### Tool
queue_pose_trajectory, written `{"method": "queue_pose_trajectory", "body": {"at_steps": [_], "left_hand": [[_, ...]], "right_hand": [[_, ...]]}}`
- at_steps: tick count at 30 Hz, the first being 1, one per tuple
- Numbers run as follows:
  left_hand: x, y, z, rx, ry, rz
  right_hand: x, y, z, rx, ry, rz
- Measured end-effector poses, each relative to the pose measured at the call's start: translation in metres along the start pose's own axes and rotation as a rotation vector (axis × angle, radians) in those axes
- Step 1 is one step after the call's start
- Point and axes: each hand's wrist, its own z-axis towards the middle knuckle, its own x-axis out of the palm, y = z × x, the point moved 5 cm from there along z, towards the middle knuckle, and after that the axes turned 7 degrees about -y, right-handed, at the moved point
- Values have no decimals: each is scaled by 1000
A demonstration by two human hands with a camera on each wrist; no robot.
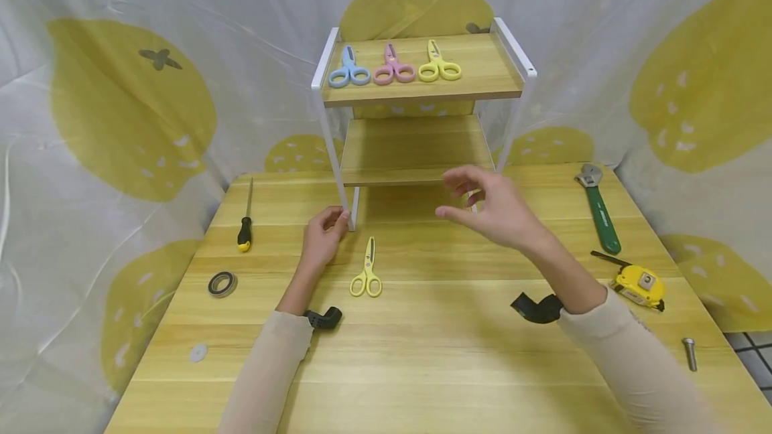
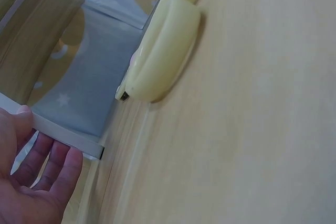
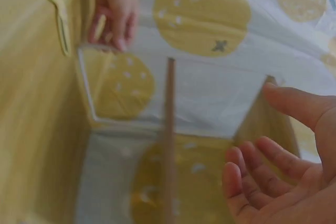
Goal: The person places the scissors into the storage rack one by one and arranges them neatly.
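Note:
Near the foot of a two-tier shelf [image 1: 422, 94], my left hand [image 1: 324, 238] pinches the white front left leg [image 2: 68, 136] between thumb and fingers. My right hand [image 1: 497, 209] hovers in front of the lower board [image 1: 416, 153], its fingers loosely bent and holding nothing. In the right wrist view its fingers [image 3: 283, 166] are spread apart from the thumb. Yellow scissors [image 1: 370, 266] lie on the table just right of my left hand. On the top board sit blue scissors [image 1: 348, 67], pink scissors [image 1: 393, 65] and another yellow pair [image 1: 439, 62], side by side.
Along the table's left side lie a screwdriver [image 1: 246, 220], a dark ring-shaped bearing [image 1: 222, 283] and a flat washer [image 1: 198, 353]. On the right are a green-handled adjustable wrench [image 1: 598, 209], a yellow tape measure [image 1: 640, 284] and a bolt [image 1: 690, 353]. A lemon-print curtain [image 1: 253, 39] hangs behind.

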Motion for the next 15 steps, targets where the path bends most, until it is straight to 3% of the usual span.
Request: {"method": "queue_pose_trajectory", "body": {"at_steps": [8,15], "left_hand": [[1,-9,0,-24,29,-13],[0,1,2,-16,11,-32]], "right_hand": [[71,-31,-24,22,125,119],[129,-48,-39,75,226,189]]}}
